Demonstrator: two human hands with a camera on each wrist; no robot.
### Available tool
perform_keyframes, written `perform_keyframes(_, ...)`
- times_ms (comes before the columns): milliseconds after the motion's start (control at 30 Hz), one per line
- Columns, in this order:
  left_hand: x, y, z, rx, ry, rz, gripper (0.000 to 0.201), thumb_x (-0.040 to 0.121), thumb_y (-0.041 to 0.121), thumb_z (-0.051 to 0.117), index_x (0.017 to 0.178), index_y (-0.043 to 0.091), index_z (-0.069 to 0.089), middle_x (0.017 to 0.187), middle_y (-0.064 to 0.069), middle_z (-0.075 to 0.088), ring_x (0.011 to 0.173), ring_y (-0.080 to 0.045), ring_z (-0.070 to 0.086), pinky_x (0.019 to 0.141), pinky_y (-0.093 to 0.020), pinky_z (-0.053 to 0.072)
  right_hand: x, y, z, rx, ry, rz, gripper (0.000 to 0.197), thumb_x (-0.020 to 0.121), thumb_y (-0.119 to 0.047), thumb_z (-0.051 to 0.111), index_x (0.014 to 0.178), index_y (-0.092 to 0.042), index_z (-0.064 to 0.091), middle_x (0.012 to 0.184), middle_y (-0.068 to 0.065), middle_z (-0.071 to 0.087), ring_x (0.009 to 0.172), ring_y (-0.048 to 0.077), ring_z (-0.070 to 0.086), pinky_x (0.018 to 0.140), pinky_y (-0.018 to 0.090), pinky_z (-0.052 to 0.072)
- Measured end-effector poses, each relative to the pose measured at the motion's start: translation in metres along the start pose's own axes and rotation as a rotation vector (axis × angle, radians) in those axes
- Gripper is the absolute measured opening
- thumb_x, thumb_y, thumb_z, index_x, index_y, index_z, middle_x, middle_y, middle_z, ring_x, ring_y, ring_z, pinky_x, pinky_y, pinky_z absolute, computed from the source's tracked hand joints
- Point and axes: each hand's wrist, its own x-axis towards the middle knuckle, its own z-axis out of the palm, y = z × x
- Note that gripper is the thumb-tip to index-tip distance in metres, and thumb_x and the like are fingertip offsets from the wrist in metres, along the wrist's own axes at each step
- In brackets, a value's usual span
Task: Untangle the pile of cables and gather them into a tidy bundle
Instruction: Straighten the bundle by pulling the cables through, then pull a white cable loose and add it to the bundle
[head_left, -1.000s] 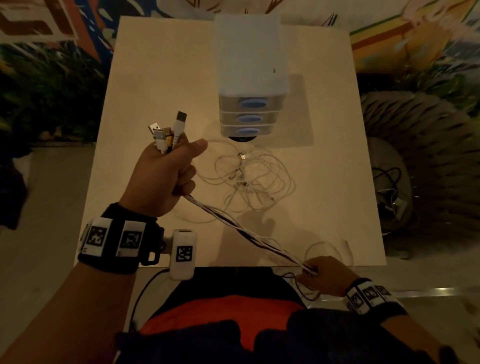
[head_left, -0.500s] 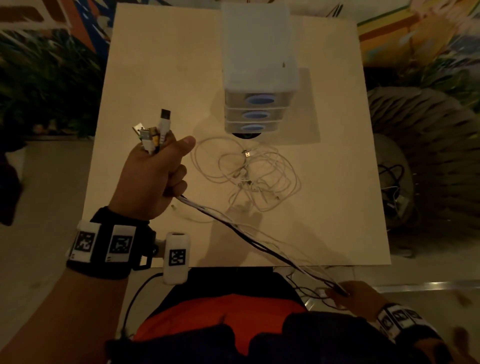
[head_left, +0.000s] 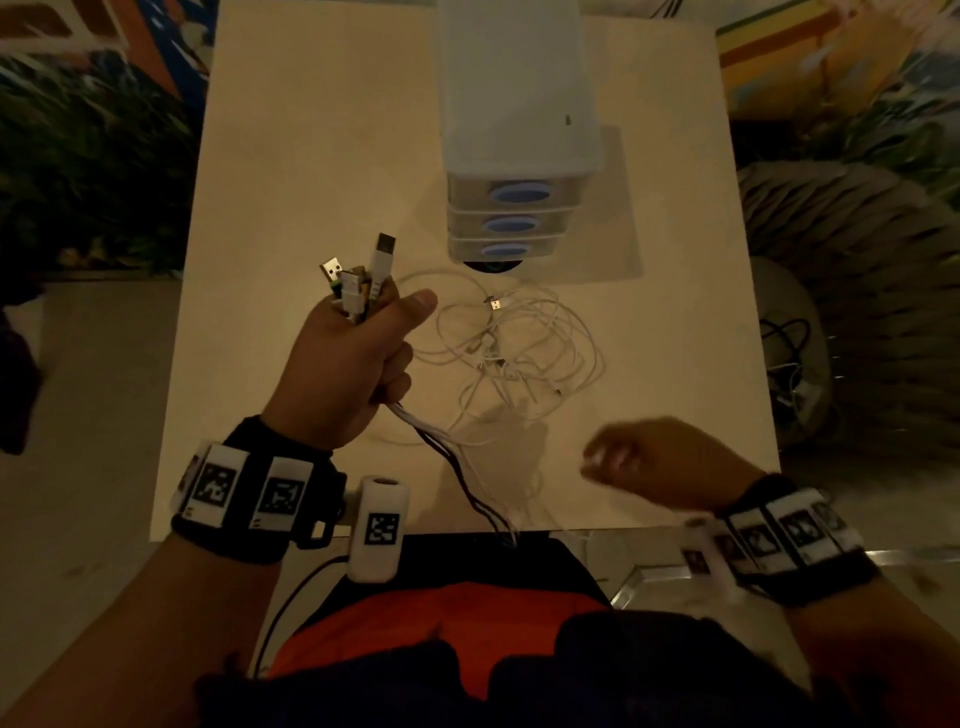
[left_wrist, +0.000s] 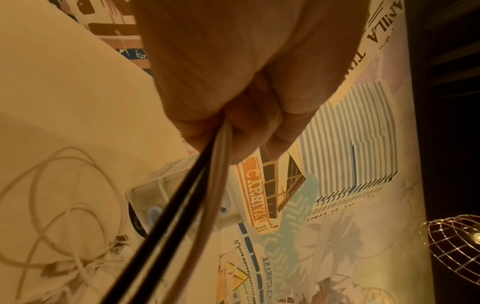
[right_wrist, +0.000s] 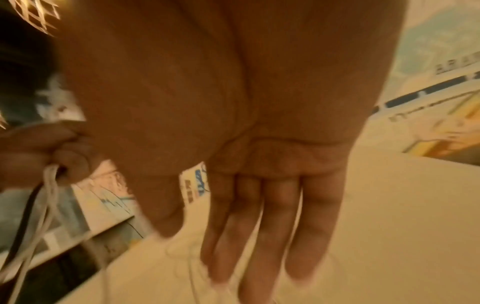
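Gripping a bundle of cables (head_left: 363, 291) in a closed fist, the left hand (head_left: 345, 374) held the plug ends upward while the strands trailed over the tabletop (head_left: 311, 171) edge. The right hand (head_left: 670, 462) hovered with fingers straight, holding nothing. A loose white cable tangle (head_left: 519, 348) lay before the drawer unit (head_left: 519, 104).

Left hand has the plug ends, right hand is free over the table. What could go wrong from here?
1. The held cables trail from the left hand off the table's near edge; those hanging ends may snag or knot again.
2. The loose white tangle lies beside the held strands, so the open right hand reaching in could drag loops across them.
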Motion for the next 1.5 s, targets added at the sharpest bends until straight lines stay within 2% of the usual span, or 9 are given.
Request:
perform_keyframes(67, 0.000, -0.002, 0.001, -0.002, 0.004, -0.006, 0.052, 0.101, 0.008, 0.055, 0.068, 0.025, 0.019, 0.054, 0.006, 0.013, 0.038, -0.010, 0.014, 0.040, -0.018, 0.021, 0.023, -0.033, -0.023, 0.066, 0.307, -0.077, 0.038, 0.093, -0.063, 0.052, 0.092, -0.028, 0.067, 0.080, -0.014, 0.063, 0.075, 0.006, 0.059, 0.075, 0.034, 0.052)
perform_keyframes(167, 0.000, -0.004, 0.003, 0.000, 0.006, -0.011, 0.050, 0.100, 0.007, 0.055, 0.067, 0.024, 0.022, 0.053, 0.006, 0.015, 0.038, -0.009, 0.015, 0.040, -0.019, 0.021, 0.078, -0.076, -0.038, 0.042, 0.443, -0.095, 0.039, 0.094, -0.064, 0.051, 0.082, -0.028, 0.060, 0.080, -0.008, 0.063, 0.080, 0.015, 0.060, 0.073, 0.032, 0.046)
perform_keyframes(367, -0.004, -0.008, -0.001, 0.008, 0.023, -0.019, 0.052, 0.099, 0.008, 0.058, 0.067, 0.024, 0.021, 0.057, 0.003, 0.011, 0.039, -0.012, 0.013, 0.041, -0.019, 0.020, 0.152, -0.087, -0.019, -0.193, 0.296, 0.070, 0.045, 0.090, -0.059, 0.056, 0.110, -0.021, 0.070, 0.115, 0.002, 0.068, 0.109, 0.026, 0.063, 0.090, 0.040, 0.053)
perform_keyframes(467, -0.005, -0.012, -0.006, 0.005, 0.042, -0.017, 0.054, 0.098, 0.008, 0.060, 0.071, 0.023, 0.015, 0.061, -0.001, 0.006, 0.041, -0.013, 0.012, 0.041, -0.020, 0.020, 0.154, -0.076, -0.015, -0.105, 0.369, 0.067, 0.031, 0.090, -0.049, 0.059, 0.100, -0.022, 0.071, 0.108, 0.001, 0.070, 0.104, 0.025, 0.064, 0.087, 0.038, 0.053)
perform_keyframes(633, -0.002, -0.019, -0.005, 0.013, 0.050, -0.026, 0.054, 0.099, 0.008, 0.059, 0.072, 0.023, 0.014, 0.062, -0.003, 0.006, 0.039, -0.013, 0.013, 0.042, -0.021, 0.019, 0.156, -0.081, -0.009, -0.116, 0.306, 0.079, 0.058, 0.086, -0.074, 0.053, 0.101, -0.022, 0.073, 0.108, 0.000, 0.070, 0.101, 0.024, 0.064, 0.084, 0.036, 0.052)
perform_keyframes(967, -0.002, -0.028, -0.003, 0.033, 0.051, -0.029, 0.055, 0.098, 0.007, 0.061, 0.070, 0.022, 0.016, 0.062, -0.003, 0.007, 0.042, -0.015, 0.012, 0.044, -0.027, 0.015, 0.153, -0.082, -0.003, 0.105, 0.420, 0.090, 0.029, 0.087, -0.045, 0.064, 0.092, -0.016, 0.067, 0.094, 0.003, 0.068, 0.090, 0.024, 0.062, 0.071, 0.031, 0.043)
perform_keyframes(1167, 0.002, -0.033, 0.001, 0.043, 0.073, -0.066, 0.054, 0.098, 0.008, 0.062, 0.062, 0.026, 0.027, 0.055, 0.004, 0.014, 0.042, -0.015, 0.013, 0.044, -0.025, 0.017, 0.131, -0.077, -0.003, 0.354, 0.495, -0.077, 0.040, 0.096, -0.027, 0.063, 0.132, -0.018, 0.049, 0.083, 0.007, 0.072, 0.080, 0.023, 0.067, 0.067, 0.031, 0.046)
perform_keyframes(1300, 0.003, -0.037, 0.005, 0.081, 0.089, -0.084, 0.052, 0.098, 0.008, 0.063, 0.063, 0.025, 0.027, 0.056, 0.004, 0.015, 0.044, -0.016, 0.013, 0.045, -0.026, 0.018, 0.105, -0.069, -0.013, 0.438, 0.451, -0.109, 0.043, 0.090, -0.032, 0.073, 0.128, -0.027, 0.053, 0.076, -0.002, 0.073, 0.070, 0.008, 0.068, 0.067, 0.024, 0.049)
perform_keyframes(1500, 0.008, -0.042, 0.012, 0.151, 0.157, -0.108, 0.044, 0.096, 0.017, 0.067, 0.066, 0.021, 0.036, 0.057, -0.001, 0.017, 0.045, -0.019, 0.016, 0.046, -0.026, 0.023, 0.073, -0.058, -0.034, 0.494, 0.434, -0.212, 0.029, 0.096, -0.017, 0.060, 0.121, -0.030, 0.064, 0.089, -0.009, 0.073, 0.077, 0.007, 0.068, 0.083, 0.037, 0.058)
